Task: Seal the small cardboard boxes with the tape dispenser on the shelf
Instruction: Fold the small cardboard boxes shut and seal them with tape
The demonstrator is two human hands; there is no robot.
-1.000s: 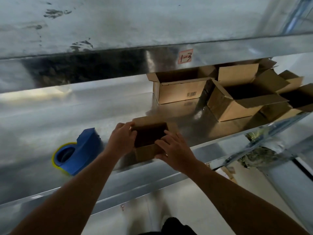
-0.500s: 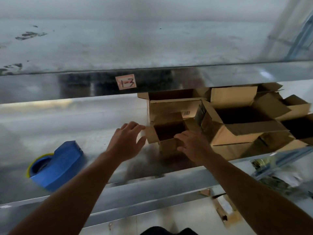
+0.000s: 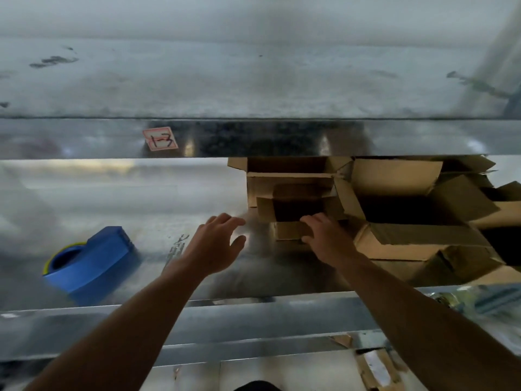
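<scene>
A small open box (image 3: 290, 211) is seen right of centre on the metal shelf (image 3: 141, 198), its near wall pinched by the right hand (image 3: 324, 241). The left hand (image 3: 214, 246) is held beside it, fingers wide, holding nothing. A blue tape dispenser (image 3: 90, 261) is set well left. Larger open boxes (image 3: 408, 210) are crowded alongside. A label (image 3: 160, 139) above is marked "1-3".
</scene>
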